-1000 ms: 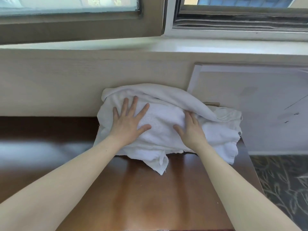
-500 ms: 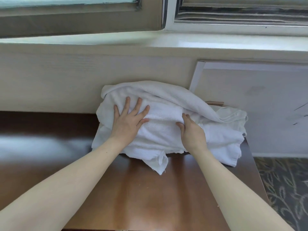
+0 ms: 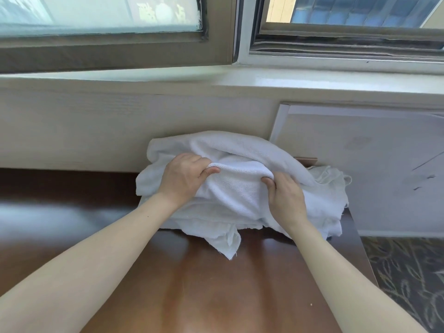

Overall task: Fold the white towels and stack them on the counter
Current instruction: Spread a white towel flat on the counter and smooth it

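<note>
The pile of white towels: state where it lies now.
Head view: the pile of white towels lies at the far right end of the counter, against the wall below the windowsill, gripped by the left hand and right hand.

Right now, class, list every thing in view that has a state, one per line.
Left hand: curled, gripping the top towel.
Right hand: curled, gripping the same towel.
Top towel: bunched, not yet folded.
Towel pile: rumpled, resting on the counter.

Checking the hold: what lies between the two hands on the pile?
Only a bunched ridge of white towel, gripped by the left hand and the right hand at either end; the head view shows nothing else there.
</note>
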Available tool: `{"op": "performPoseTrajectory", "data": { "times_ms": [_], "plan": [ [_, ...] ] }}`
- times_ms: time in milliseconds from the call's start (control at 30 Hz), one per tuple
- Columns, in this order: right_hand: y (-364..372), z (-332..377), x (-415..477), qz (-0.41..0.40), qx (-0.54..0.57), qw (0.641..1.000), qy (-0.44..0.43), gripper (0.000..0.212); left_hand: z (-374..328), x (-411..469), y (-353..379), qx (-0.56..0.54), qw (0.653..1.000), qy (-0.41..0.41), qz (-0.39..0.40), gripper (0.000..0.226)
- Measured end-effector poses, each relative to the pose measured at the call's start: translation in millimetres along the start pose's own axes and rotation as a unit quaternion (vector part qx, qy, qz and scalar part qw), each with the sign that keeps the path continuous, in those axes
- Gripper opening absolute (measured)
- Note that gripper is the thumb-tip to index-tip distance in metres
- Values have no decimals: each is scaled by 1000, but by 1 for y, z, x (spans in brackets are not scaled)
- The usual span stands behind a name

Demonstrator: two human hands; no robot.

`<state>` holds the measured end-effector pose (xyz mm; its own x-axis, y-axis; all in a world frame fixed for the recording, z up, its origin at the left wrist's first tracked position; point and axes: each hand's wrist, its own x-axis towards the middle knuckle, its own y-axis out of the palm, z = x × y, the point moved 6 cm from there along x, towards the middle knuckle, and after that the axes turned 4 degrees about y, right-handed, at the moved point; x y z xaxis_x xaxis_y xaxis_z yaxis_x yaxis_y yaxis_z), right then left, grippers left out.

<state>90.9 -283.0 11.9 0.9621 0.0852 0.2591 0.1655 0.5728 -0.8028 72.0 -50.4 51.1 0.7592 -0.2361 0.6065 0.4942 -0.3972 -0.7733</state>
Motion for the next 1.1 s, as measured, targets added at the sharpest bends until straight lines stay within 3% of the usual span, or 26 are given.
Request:
{"op": "performPoseTrajectory", "data": {
  "times_ms": [133, 333, 467, 600, 800, 1100],
  "plan": [
    [-10, 4, 2, 4, 12, 1000, 7, 30, -7, 9, -18, 10, 999, -6, -33, 58],
    [-34, 23, 6, 7, 13, 998, -61, 38, -17, 20, -45, -17, 998, 2, -52, 63],
    [-49, 36, 6, -5, 12, 995, -99, 53, -19, 21, -57, -22, 1000, -6, -11, 65],
    [-62, 49, 8, -11, 18, 991, -136, 53, -19, 22, -71, -19, 999, -15, 45, 79],
    [-84, 86, 19, -26, 30, 982, -184, 49, -21, 23, -115, -2, 997, -63, 43, 70],
    [-111, 189, 7, -62, 21, 954, -293, 50, 1, -9, -210, 14, 994, -81, -67, 68]
  ]
}}
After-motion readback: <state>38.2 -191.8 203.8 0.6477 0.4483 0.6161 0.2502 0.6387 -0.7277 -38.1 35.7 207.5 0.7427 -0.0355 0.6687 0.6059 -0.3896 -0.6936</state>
